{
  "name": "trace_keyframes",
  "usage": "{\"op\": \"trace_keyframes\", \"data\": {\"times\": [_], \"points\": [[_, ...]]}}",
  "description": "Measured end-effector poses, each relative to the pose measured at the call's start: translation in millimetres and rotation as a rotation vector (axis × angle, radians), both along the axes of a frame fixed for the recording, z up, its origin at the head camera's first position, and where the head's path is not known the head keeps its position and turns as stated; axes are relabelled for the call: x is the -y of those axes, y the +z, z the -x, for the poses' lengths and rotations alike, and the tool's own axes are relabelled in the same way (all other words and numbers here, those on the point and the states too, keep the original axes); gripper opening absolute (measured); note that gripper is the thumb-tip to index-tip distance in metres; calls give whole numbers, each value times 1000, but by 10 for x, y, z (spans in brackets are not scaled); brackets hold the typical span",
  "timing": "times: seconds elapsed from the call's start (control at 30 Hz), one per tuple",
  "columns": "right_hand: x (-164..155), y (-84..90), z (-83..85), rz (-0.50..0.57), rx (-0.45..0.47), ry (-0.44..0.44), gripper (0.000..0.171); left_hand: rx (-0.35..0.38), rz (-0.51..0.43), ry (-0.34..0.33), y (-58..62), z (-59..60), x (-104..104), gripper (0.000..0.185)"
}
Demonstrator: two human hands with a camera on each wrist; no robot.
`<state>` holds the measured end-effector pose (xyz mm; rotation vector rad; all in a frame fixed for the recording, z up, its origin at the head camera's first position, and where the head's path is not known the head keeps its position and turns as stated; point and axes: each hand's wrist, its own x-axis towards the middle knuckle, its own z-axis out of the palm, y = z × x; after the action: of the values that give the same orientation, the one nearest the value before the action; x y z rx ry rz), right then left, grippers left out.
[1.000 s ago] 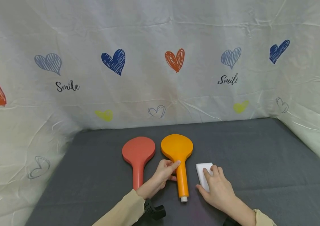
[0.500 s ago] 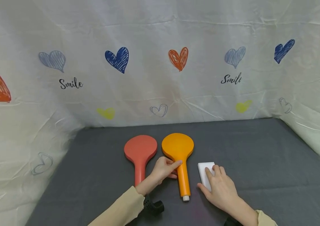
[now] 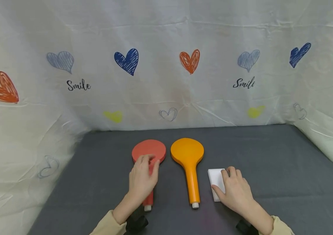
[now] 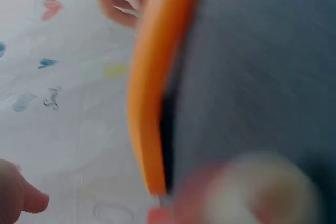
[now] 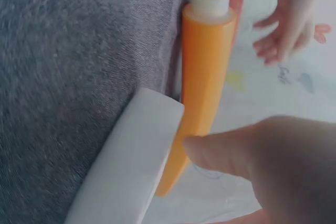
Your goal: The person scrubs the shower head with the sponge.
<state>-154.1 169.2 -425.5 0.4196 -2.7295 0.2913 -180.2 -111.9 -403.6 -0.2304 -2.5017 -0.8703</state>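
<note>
An orange paddle (image 3: 187, 151) with a round head and a white-tipped handle lies in the middle of the table. Left of it is a red paddle (image 3: 143, 148) of the same shape, partly hidden by my left hand (image 3: 143, 179). That hand hovers over the red handle, fingers loosely bent and the thumb (image 4: 34, 198) spread away, holding nothing. To the right lies a flat white block (image 3: 214, 178). My right hand (image 3: 237, 192) is over its right side, fingers relaxed and the thumb (image 5: 220, 153) apart from the block in the right wrist view.
Dark grey cloth (image 3: 243, 143) covers the table. Behind and at both sides hangs a white curtain (image 3: 154, 88) printed with hearts. A black wrist strap (image 3: 137, 222) shows below my left hand.
My left hand has let go of the orange paddle's handle and moved left over the red paddle. My right hand has shifted slightly right, exposing more of the white block.
</note>
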Motion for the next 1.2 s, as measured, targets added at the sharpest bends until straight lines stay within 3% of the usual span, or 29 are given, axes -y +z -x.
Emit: {"op": "trace_keyframes", "data": {"times": [0.03,0.1,0.23,0.3,0.4,0.57,0.7,0.8,0.93,1.1,1.2], "points": [[-6,-6,-2,1,9,-5,54,5,20,40,-16,-25,60,31],[-11,-18,-11,8,37,-17,55,100,17,75,-49,-66,177,41],[12,-54,-27,29,112,-38,54,430,-151,-6,-93,-98,341,53],[36,-74,-30,30,140,-42,54,552,-270,-43,-115,-92,374,55],[77,-97,-28,19,155,-43,55,648,-420,-60,-145,-59,390,57],[119,-116,-26,18,140,-34,52,755,-575,-40,-167,14,415,52],[131,-121,-12,14,121,-31,49,804,-730,-101,-184,47,429,38],[139,-117,0,8,121,-31,47,813,-829,-169,-193,45,428,39],[145,-92,-4,5,119,-24,44,791,-873,-220,-191,7,407,43],[142,-5,-4,14,-14,15,41,742,-915,-307,-149,-43,357,45],[173,101,12,68,-130,96,40,713,-922,-356,-92,-68,312,45]]}}
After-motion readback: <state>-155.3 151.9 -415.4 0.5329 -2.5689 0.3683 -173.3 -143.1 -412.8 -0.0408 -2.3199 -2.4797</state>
